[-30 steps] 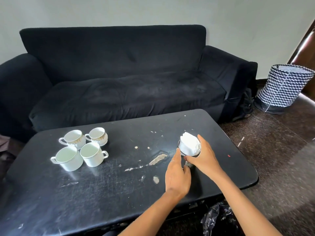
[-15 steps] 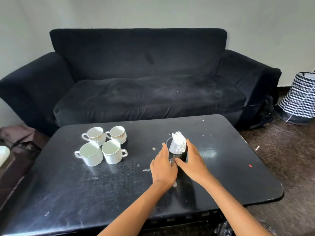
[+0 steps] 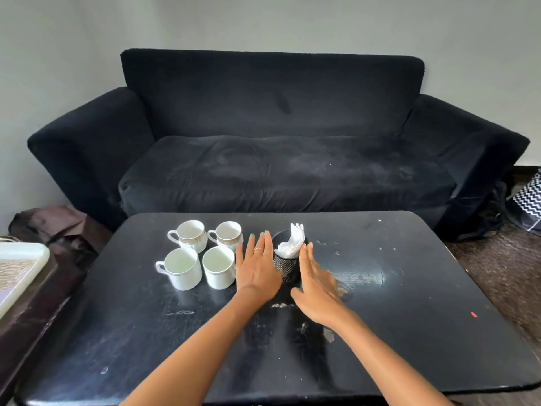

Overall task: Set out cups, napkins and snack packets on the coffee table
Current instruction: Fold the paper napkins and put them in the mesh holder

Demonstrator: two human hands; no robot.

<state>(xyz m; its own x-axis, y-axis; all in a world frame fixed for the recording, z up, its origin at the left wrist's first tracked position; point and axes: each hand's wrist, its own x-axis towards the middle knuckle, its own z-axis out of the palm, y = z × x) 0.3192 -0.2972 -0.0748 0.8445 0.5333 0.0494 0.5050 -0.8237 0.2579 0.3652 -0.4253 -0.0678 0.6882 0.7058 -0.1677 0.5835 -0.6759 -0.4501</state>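
Note:
Several white cups [image 3: 183,268] stand grouped on the left middle of the black coffee table [image 3: 409,332]. Just right of them a black mesh holder [image 3: 285,265] stands upright with white napkins [image 3: 291,244] sticking out of it. My left hand [image 3: 257,265] lies flat with straight fingers against the holder's left side, between it and the cups. On the holder's right side is my right hand [image 3: 314,285], also with straight fingers and slightly blurred. No snack packets are in view.
A black sofa [image 3: 278,159] runs along the far side of the table. At the left edge a white tray [image 3: 17,265] lies on a low dark stand. A zigzag-patterned basket [image 3: 530,197] stands on the floor at the far right.
The holder of napkins has slid left across the table and now stands next to the cups. Both hands have straightened their fingers beside it. My view has pulled back and shifted.

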